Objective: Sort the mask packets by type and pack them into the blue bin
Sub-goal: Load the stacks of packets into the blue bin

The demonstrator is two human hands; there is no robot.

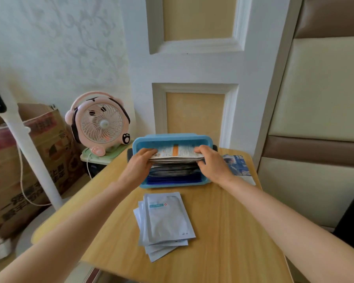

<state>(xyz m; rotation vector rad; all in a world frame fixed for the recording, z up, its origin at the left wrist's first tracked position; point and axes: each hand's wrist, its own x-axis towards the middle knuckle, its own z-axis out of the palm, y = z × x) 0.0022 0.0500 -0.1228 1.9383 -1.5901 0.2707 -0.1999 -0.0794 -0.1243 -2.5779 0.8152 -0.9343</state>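
The blue bin (pixel 173 138) stands at the far side of the wooden table (pixel 229 231). Inside it, dark blue packets (pixel 174 177) stand at the front and black ones (pixel 173 167) behind them. My left hand (pixel 140 163) and my right hand (pixel 212 162) grip the two ends of a stack of white packets with an orange stripe (pixel 177 153), held over the bin's back part. A fanned pile of pale grey-white packets (pixel 165 221) lies on the table in front of the bin.
A blue printed packet (pixel 238 163) lies right of the bin near the table edge. A pink fan (pixel 99 123) stands to the left on a green stand. Cardboard boxes (pixel 18 160) and a white pole (pixel 29 150) fill the left side.
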